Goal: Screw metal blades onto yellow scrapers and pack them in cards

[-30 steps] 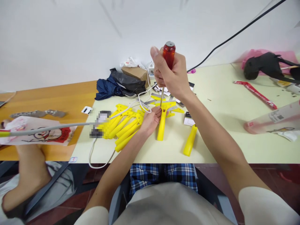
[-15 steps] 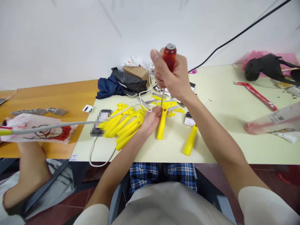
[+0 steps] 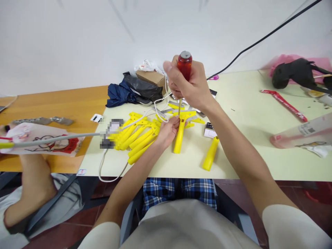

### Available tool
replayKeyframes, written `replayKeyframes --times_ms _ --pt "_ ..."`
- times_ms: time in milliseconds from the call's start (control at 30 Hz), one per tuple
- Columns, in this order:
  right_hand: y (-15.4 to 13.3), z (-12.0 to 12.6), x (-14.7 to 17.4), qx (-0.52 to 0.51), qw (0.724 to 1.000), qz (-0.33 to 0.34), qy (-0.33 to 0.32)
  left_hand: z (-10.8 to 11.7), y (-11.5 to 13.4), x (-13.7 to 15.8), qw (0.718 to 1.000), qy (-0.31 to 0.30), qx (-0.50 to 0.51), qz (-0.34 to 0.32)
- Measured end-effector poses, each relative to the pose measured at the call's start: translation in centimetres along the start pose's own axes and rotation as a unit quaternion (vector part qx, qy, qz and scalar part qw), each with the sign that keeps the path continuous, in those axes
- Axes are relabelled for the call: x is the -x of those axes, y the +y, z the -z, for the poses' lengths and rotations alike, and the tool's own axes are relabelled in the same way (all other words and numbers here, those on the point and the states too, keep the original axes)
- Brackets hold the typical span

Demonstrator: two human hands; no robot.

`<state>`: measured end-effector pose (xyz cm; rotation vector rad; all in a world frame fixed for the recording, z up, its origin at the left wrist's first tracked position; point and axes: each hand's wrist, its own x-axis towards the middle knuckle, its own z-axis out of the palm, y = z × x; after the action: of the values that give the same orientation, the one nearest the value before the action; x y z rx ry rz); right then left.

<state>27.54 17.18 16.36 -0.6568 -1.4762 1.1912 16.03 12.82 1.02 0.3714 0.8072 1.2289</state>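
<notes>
My right hand [image 3: 190, 81] is wrapped round the red handle of a screwdriver [image 3: 185, 64], which stands nearly upright. Its thin shaft runs down to the head of a yellow scraper [image 3: 179, 138] lying on the table. The fingers of my left hand [image 3: 168, 132] pinch that scraper near its head, though the fingertips are partly hidden. Several more yellow scrapers [image 3: 141, 141] lie in a heap left of my left hand. A loose yellow handle [image 3: 210, 155] rests to the right, under my right forearm. Yellow head pieces [image 3: 175, 105] with grey metal lie behind the held scraper.
A white cable [image 3: 114, 180] loops across the scrapers. Behind them are a dark plastic bag [image 3: 141, 90] and a cardboard box [image 3: 151, 79]. A small black-and-white box [image 3: 209, 130], a red wrapper [image 3: 284, 105] and a pinkish cup [image 3: 298, 135] lie rightward. Another person's arm [image 3: 35, 176] is at left.
My right hand and the screwdriver handle have shifted slightly left and down, the grip turning a little. My left hand and the scraper stay in place.
</notes>
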Motion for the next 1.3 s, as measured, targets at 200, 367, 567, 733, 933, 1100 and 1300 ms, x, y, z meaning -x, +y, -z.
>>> replayKeyframes --times_ms 200,367,567,733,933,1100,1300 --pt "-0.3 0.3 0.5 0.058 0.995 0.020 -0.076 -0.1 0.3 -0.1 0.999 0.037 0.007 0.018" --pt "-0.3 1.1 0.3 0.075 0.993 0.042 -0.080 0.1 0.7 -0.6 0.999 0.044 0.021 0.004" --pt "-0.4 1.4 0.4 0.110 0.989 0.062 -0.081 0.5 1.0 -0.7 0.999 0.043 0.014 -0.019" --pt "-0.5 0.5 1.1 0.066 0.993 0.075 -0.057 0.1 1.1 -0.5 0.999 0.044 0.006 -0.024" --pt "-0.3 0.7 0.5 0.113 0.985 0.123 -0.042 -0.1 1.1 -0.4 0.999 0.043 -0.003 -0.025" --pt "-0.8 1.1 0.5 0.142 0.981 0.129 -0.034 0.0 0.9 -0.3 0.999 0.044 -0.003 -0.025" --pt "-0.8 1.3 0.3 0.143 0.980 0.132 -0.032 0.2 0.7 -0.4 0.999 0.052 0.002 -0.006"
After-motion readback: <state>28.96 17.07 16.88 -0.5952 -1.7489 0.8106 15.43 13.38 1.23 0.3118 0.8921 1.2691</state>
